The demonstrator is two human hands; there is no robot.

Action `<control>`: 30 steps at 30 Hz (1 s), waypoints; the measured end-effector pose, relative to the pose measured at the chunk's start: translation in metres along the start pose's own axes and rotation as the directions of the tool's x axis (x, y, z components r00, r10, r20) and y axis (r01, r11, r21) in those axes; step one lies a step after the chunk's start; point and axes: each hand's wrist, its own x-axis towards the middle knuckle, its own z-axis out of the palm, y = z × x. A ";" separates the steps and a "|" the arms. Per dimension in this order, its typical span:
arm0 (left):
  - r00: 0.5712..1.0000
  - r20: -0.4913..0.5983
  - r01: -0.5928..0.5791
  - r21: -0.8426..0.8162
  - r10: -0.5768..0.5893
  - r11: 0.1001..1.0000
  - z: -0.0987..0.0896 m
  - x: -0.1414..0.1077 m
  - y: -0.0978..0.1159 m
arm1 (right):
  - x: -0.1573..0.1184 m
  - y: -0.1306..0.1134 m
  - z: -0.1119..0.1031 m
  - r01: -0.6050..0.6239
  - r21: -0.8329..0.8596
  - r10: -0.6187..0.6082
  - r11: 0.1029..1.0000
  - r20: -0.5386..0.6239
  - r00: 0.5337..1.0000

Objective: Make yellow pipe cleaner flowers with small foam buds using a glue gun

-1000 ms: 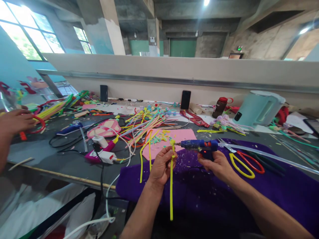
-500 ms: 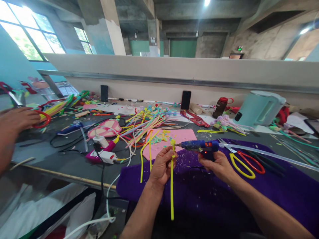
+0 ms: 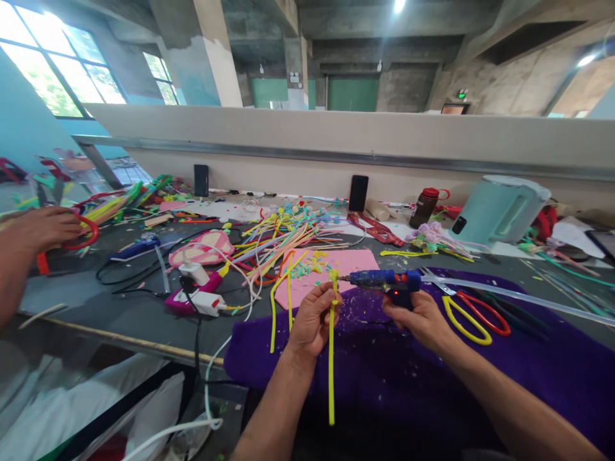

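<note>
The fingers of our left hand [image 3: 310, 326] clamp a yellow stem [image 3: 331, 378], held upright over a purple cloth [image 3: 369, 371]; our right hand [image 3: 425, 317] has its fingers wrapped round a blue glue gun [image 3: 379, 279], tip at the stem's top. Neither has visibly moved this past second, so work stays on one spot. At the table's [image 3: 96, 288] far left, a co-worker's hand [image 3: 48, 227] has shifted.

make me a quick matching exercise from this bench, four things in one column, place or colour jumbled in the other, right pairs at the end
Column one
1. kettle
2. glue gun with the lit red light
3. yellow-and-red-handled scissors
4. long yellow strip

Column two
a. lying on the purple cloth
b. pinched in the left hand
c. pale teal
d. gripped in the right hand

Right pairs: 1-c, 2-d, 3-a, 4-b
</note>
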 end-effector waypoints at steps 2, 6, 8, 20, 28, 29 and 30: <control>1.000 -0.003 -0.001 0.000 0.001 1.000 -0.001 0.000 0.000 | 0.000 0.000 0.000 0.000 -0.010 0.000 1.000 -0.006 1.000; 1.000 0.012 -0.003 -0.011 0.003 1.000 -0.002 0.000 -0.001 | 0.000 0.000 0.001 0.002 0.021 -0.002 1.000 0.004 1.000; 0.999 0.033 0.002 -0.028 -0.001 1.000 -0.002 0.000 -0.001 | 0.000 -0.001 0.001 -0.008 0.029 0.008 1.000 0.012 1.000; 0.999 0.050 0.019 -0.021 -0.018 1.000 -0.002 0.001 0.000 | -0.002 -0.003 0.003 -0.005 0.024 0.005 1.000 -0.011 1.000; 0.997 0.070 0.022 -0.050 -0.018 0.999 -0.004 0.001 0.000 | -0.003 -0.001 0.003 0.011 0.008 -0.011 1.000 0.000 1.000; 0.997 0.069 0.026 -0.052 -0.022 0.998 -0.003 0.001 0.000 | -0.003 -0.001 0.003 0.018 -0.003 -0.018 1.000 0.010 1.000; 0.997 0.069 0.028 -0.053 -0.024 0.998 -0.003 0.001 0.000 | -0.003 -0.001 0.002 0.022 -0.012 -0.022 1.000 0.016 1.000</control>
